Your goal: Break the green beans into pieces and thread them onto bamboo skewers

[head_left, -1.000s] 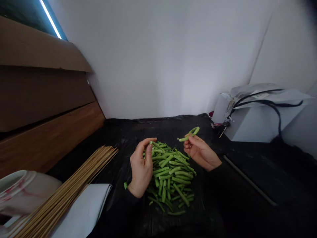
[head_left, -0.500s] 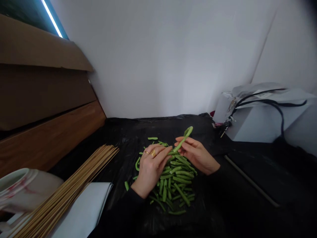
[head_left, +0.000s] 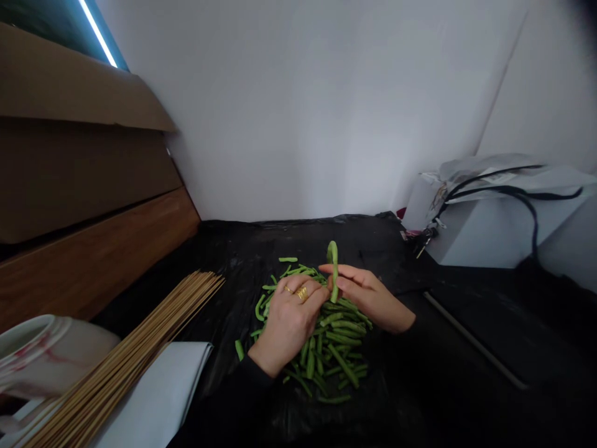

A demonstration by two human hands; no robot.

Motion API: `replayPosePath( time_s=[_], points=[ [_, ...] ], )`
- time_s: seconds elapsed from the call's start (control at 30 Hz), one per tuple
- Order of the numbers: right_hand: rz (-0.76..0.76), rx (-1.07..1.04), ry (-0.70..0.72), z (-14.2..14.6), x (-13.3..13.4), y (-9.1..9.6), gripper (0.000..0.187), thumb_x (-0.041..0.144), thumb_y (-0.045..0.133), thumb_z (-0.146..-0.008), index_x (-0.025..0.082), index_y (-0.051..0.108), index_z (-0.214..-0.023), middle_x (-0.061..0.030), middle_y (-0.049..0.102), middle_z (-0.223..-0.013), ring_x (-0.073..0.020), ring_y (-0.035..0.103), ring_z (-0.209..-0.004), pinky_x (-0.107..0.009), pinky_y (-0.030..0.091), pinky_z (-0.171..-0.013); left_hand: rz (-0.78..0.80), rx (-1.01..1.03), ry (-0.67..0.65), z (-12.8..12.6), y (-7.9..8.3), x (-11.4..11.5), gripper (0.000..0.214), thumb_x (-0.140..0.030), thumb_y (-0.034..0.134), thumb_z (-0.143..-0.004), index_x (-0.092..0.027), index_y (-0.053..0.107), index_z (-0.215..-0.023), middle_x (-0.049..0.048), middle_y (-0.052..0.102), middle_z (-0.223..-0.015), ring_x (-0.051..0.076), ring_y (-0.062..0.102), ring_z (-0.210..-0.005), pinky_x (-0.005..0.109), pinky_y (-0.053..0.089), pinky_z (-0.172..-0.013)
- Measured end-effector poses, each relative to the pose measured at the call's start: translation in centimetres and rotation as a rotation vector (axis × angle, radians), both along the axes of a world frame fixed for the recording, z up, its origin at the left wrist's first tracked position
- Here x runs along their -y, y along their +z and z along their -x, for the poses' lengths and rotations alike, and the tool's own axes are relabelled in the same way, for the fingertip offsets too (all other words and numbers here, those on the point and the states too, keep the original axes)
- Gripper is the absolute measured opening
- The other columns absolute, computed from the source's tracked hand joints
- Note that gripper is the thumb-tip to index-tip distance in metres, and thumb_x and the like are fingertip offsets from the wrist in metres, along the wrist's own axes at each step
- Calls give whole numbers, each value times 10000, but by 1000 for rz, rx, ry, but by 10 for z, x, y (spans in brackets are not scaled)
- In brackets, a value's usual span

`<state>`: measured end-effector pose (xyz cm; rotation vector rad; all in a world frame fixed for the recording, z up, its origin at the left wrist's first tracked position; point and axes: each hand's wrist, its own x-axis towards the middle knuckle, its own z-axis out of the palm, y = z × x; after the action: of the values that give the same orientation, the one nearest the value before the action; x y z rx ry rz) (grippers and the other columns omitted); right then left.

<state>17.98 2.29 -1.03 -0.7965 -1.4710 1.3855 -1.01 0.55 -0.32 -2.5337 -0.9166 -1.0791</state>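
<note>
A long green bean [head_left: 333,267], curled over at its top, stands up between the thumb and fingers of my right hand [head_left: 370,295]. Close against it on the left is my left hand [head_left: 291,314], back upward, with gold rings on its fingers. Its fingers are bent and closed, their tips meeting the right fingertips near the bean's lower part. What the left fingertips pinch is hidden. Below both hands lies a pile of cut green bean pieces [head_left: 342,339], partly covered by the left hand.
Black plastic sheeting [head_left: 242,249] covers the table. At the left lie a bundle of thin sticks [head_left: 153,336], a folded white sheet [head_left: 158,386] and a pale, red-stained container [head_left: 51,354]. A white bag with black straps [head_left: 485,218] and keys [head_left: 424,239] sit at the right.
The held bean has shifted left and turned from slanted to nearly upright. My left hand has moved slightly right, and the two hands' fingertips have come together.
</note>
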Motion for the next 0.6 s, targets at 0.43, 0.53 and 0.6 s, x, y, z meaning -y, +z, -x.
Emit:
replayPosePath(
  time_s=[0.43, 0.53, 0.6],
  points=[
    [-43, 87, 74, 6, 4, 2, 277, 343, 636, -860, 208, 710, -1090, -18, 695, -835, -145, 587, -701, -285, 465, -680, -3, 153, 137, 8, -2, -7, 98, -163, 579, -902, -195, 671, -908, 47, 703, -863, 213, 586, -876, 358, 429, -783],
    [10, 87, 73, 5, 4, 1, 270, 347, 680, -821, 200, 724, -1043, -23, 708, -822, -145, 596, -687, -291, 468, -680, 14, 203, 157, 9, -2, -9, 96, -167, 584, -899, -192, 677, -902, 49, 704, -851, 214, 598, -872, 362, 447, -798],
    [20, 104, 80, 5, 3, 0, 250, 343, 703, -800, 195, 733, -999, -26, 711, -819, -138, 588, -665, -285, 459, -662, 32, 224, 154, 10, -3, -10, 92, -171, 590, -895, -193, 680, -893, 46, 706, -844, 212, 603, -863, 362, 458, -798]
  ],
)
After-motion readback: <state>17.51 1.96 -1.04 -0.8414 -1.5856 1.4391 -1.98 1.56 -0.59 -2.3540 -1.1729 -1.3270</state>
